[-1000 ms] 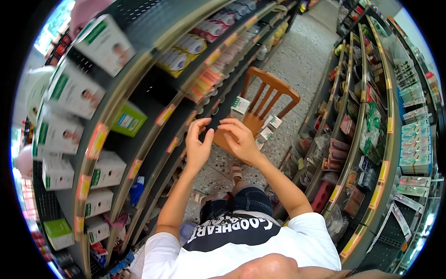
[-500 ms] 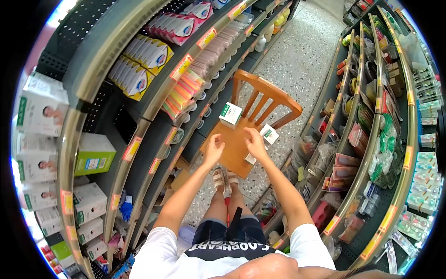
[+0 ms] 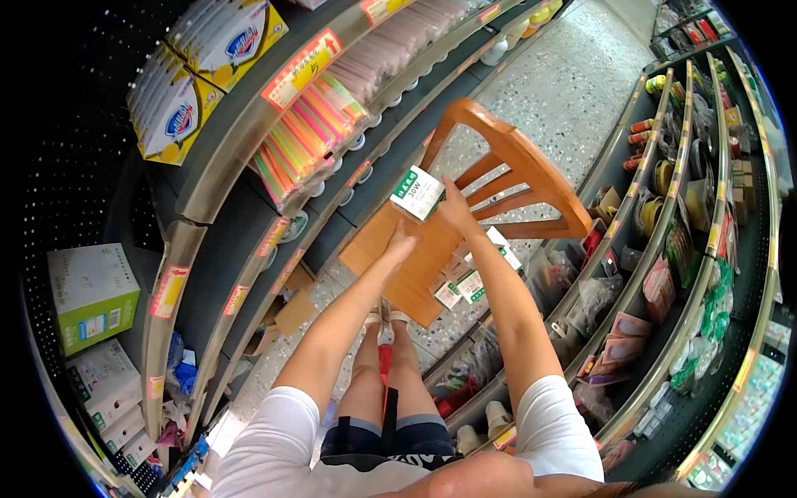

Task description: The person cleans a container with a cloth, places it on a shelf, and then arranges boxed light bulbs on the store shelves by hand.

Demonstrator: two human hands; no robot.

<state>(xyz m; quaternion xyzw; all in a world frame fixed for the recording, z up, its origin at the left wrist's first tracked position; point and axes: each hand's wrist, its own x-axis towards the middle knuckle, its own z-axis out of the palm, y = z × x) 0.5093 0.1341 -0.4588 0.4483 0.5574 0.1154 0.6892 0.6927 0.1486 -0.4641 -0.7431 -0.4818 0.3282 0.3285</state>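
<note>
A small white-and-green box (image 3: 417, 194) marked 30W is at the back left of the wooden chair's seat (image 3: 374, 246). My right hand (image 3: 456, 207) grips the box at its right side, its fingers partly behind it. From the near side, my left hand (image 3: 402, 241) has its fingertips against the lower edge of the same box. Whether the box is lifted off the seat I cannot tell. Past my right forearm, several similar boxes (image 3: 470, 286) sit at the seat's right side, partly hidden by the arm.
The chair's slatted backrest (image 3: 515, 178) rises beyond the seat. Curved store shelves line both sides of the narrow aisle, with soap packs (image 3: 199, 79) and colourful straws (image 3: 311, 133) on the left. Bagged goods (image 3: 598, 295) fill the right shelves. Speckled floor (image 3: 564, 91) runs ahead.
Both hands have moved forward from above the seat to the 30W box and taken hold of it. The view has shifted closer, and more boxes show at the seat's right side.
</note>
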